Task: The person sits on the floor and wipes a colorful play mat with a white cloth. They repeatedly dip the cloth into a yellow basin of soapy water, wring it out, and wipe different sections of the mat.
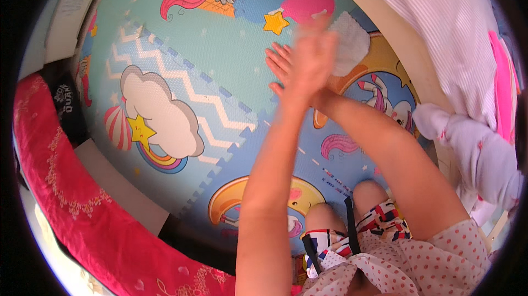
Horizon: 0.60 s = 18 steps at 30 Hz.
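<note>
My left hand (313,65), blurred by motion, crosses over my right hand, and the two seem to touch. Its fingers point away from me, and the blur hides how they are set. From under it, the spread fingers of my right hand (280,65) stick out to the left, with nothing seen in them. The rest of that hand is hidden. Just right of both hands, a white textured cloth or paper towel (352,42) lies on the printed foam puzzle mat (231,52).
A red embroidered fabric (82,197) curves along the left, beside a black item with writing (66,96) and a grey-white panel (119,184). Striped pale fabric (437,19) hangs at the right, above a rolled lilac cloth (474,151). My bare knees (369,197) are near the mat's front.
</note>
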Each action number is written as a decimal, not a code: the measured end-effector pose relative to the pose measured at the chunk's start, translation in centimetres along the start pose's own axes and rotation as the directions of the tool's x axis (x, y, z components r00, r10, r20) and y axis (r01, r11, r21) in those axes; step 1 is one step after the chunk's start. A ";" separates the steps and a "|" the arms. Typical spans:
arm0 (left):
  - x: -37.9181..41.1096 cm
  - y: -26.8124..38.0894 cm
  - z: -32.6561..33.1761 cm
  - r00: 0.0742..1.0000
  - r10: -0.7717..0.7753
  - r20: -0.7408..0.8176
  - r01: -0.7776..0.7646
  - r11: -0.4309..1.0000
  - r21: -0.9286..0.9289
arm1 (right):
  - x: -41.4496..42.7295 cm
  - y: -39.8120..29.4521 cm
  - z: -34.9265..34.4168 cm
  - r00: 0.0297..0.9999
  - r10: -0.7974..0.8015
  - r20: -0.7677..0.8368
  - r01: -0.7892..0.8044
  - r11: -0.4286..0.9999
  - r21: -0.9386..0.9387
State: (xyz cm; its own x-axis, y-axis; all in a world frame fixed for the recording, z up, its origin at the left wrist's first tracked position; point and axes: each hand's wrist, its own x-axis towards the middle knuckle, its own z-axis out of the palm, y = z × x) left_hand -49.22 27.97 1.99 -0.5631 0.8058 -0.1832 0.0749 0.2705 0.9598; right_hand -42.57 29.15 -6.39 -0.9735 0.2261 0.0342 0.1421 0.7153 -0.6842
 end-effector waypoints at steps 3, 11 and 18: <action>-7.5 -5.1 -6.9 0.823 0.157 -0.546 -0.028 0.971 0.237 | -1.2 -0.1 0.3 0.965 -0.231 -0.122 0.223 0.972 -0.078; -39.4 -16.9 -6.7 0.359 -0.195 -0.913 0.917 0.255 0.306 | -1.9 7.7 -3.1 0.705 0.543 -0.456 -0.706 0.600 -0.376; -37.5 -17.7 -3.6 0.345 -0.223 -0.912 0.937 0.129 0.323 | 13.2 -2.5 8.4 0.944 0.072 -0.323 -0.238 0.824 -0.513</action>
State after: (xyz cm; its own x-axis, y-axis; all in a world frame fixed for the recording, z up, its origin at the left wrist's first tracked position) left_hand -32.38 -8.88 -7.34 -0.9614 -0.2622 -0.0829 -0.2520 0.9607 -0.1163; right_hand -57.29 24.76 -10.33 -0.8507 0.4782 0.2184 0.4411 0.8753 -0.1982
